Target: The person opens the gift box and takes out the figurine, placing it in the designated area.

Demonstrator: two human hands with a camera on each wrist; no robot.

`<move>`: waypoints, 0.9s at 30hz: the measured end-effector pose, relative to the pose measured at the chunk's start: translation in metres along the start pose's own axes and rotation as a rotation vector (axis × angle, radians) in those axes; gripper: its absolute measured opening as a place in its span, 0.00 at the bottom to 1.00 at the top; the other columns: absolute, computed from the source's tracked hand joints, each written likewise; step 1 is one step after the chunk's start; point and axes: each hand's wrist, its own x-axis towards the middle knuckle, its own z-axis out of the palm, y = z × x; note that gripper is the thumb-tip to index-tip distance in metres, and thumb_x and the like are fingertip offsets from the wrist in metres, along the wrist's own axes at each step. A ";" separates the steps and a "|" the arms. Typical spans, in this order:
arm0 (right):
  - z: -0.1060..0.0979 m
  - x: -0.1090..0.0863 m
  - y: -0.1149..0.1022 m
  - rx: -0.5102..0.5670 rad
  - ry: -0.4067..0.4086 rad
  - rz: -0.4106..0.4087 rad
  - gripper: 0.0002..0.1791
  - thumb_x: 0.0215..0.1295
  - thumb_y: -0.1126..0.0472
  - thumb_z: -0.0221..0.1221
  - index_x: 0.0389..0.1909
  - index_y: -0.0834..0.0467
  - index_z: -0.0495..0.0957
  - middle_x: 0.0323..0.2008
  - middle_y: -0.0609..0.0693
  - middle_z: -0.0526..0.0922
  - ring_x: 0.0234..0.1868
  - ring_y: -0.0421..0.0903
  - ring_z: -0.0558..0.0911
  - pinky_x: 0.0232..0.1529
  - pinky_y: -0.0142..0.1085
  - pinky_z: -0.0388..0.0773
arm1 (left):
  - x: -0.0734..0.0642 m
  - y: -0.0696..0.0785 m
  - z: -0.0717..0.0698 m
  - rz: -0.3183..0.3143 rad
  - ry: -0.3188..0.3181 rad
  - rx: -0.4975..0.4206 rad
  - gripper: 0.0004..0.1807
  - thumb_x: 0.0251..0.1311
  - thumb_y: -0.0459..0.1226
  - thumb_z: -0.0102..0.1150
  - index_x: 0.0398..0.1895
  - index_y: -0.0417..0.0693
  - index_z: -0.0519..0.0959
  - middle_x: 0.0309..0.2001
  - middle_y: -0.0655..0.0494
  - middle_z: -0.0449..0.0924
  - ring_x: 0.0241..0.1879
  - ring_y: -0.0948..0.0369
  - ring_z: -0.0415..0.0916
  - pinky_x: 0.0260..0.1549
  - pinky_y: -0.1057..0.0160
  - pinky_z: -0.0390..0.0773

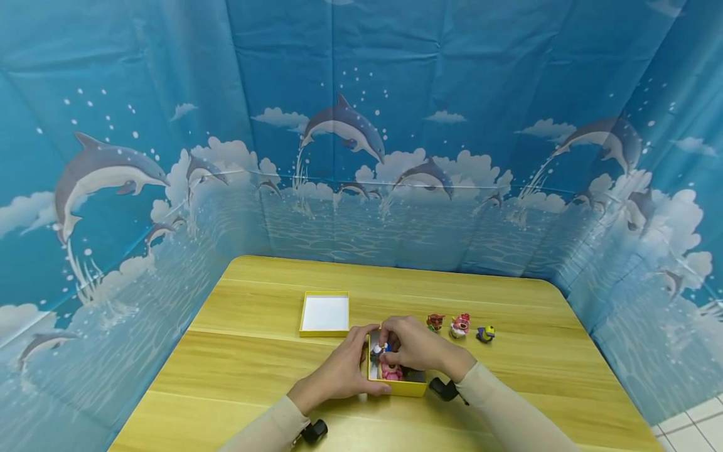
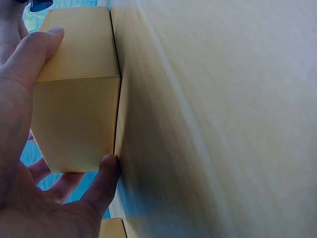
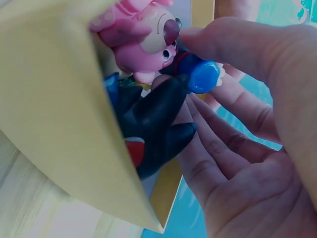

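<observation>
An open yellow box (image 1: pixel 408 389) stands on the table, holding several toy figurines. My left hand (image 1: pixel 339 371) grips it from the left, thumb on the near wall and the other fingers round the side and far edge. Over the opening, my right hand (image 1: pixel 417 345) pinches a blue-topped figurine (image 3: pixel 198 74) between thumb and fingers; part of it is hidden behind them. A pink bear figurine (image 3: pixel 141 42) lies right beside it in the box. Below that, in the right wrist view, a dark figurine (image 3: pixel 153 119) with pointed parts leans near the box wall.
A shallow yellow lid (image 1: pixel 326 314) with a white inside lies at the back left. To the right of the box stand a red-brown figurine (image 1: pixel 435 322), a pink-and-white one (image 1: pixel 460 326) and a purple-and-yellow one (image 1: pixel 486 334). A dolphin-print curtain (image 1: pixel 361 232) surrounds the wooden table (image 1: pixel 237 351).
</observation>
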 end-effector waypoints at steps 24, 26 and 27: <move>0.002 -0.012 0.005 0.030 0.055 0.003 0.12 0.73 0.61 0.81 0.40 0.51 0.84 0.40 0.41 0.91 0.41 0.31 0.89 0.45 0.33 0.92 | -0.001 0.001 0.000 -0.020 0.000 -0.015 0.70 0.59 0.69 0.86 0.96 0.59 0.55 0.83 0.52 0.68 0.71 0.57 0.78 0.74 0.48 0.84; 0.002 -0.014 0.005 0.034 0.058 0.000 0.12 0.72 0.61 0.81 0.41 0.51 0.85 0.41 0.42 0.92 0.42 0.32 0.90 0.46 0.34 0.93 | -0.001 0.001 0.000 -0.023 0.001 -0.013 0.70 0.59 0.69 0.86 0.96 0.59 0.55 0.84 0.51 0.67 0.72 0.56 0.78 0.74 0.47 0.84; 0.002 -0.014 0.005 0.034 0.060 0.000 0.12 0.72 0.61 0.81 0.41 0.51 0.85 0.42 0.42 0.92 0.43 0.33 0.91 0.47 0.35 0.93 | 0.000 0.001 0.000 -0.023 0.001 -0.014 0.70 0.59 0.69 0.86 0.96 0.59 0.55 0.84 0.51 0.67 0.73 0.56 0.78 0.75 0.46 0.84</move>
